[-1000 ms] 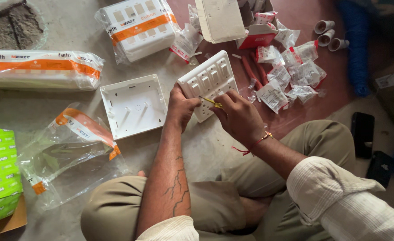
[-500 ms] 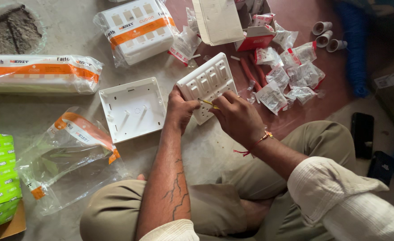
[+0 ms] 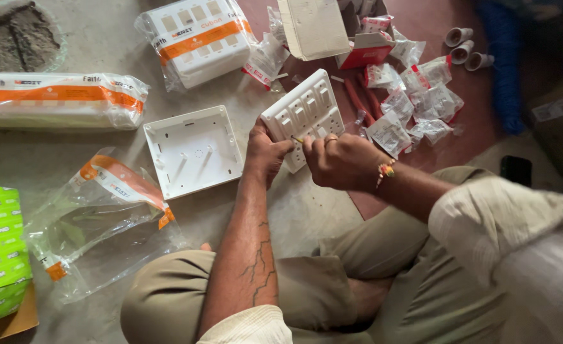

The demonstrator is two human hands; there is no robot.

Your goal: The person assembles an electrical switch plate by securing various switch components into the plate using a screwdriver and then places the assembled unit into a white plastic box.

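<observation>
You sat cross-legged on the floor with the white plastic switch plate [image 3: 304,114] just above the middle of the frame, tilted on its edge. Your left hand [image 3: 263,153] was closed around its lower left edge, steadying it. Your right hand [image 3: 339,160] was curled shut on a thin yellow-tipped tool [image 3: 296,139], its point pressed against the plate's lower rows of switches.

As a judgement, you were mid-assembly: the plate already carried several switches, yet the open white square back box [image 3: 193,150] lay apart to its left, not joined to it. A heap of small clear packets of parts [image 3: 415,105] at the upper right looked unopened. 1 empty clear wrapper with an orange band [image 3: 103,216] lay at the lower left, and 2 wrapped white units [image 3: 195,39] remained sealed along the top.
</observation>
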